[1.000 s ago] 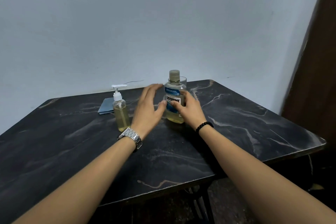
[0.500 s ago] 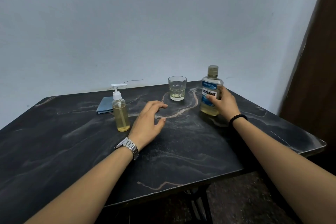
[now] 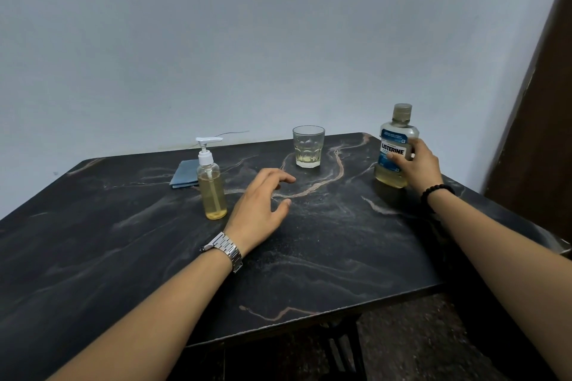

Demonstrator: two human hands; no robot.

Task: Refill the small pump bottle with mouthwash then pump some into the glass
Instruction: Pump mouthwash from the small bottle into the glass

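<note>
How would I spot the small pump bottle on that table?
Find the dark marbled table. Left of the left hand, in front of a blue cloth, stands the small pump bottle. It alone has a white pump head.

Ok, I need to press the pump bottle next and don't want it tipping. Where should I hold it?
Wrap the free left hand round the pump bottle at its straight body, coming from its right side: it stands upright, slim, and the hand is already there.

I see a folded blue cloth (image 3: 182, 176), perhaps a notebook, lying flat on the dark marbled table (image 3: 93, 226) near the pale wall (image 3: 216, 40).
</note>
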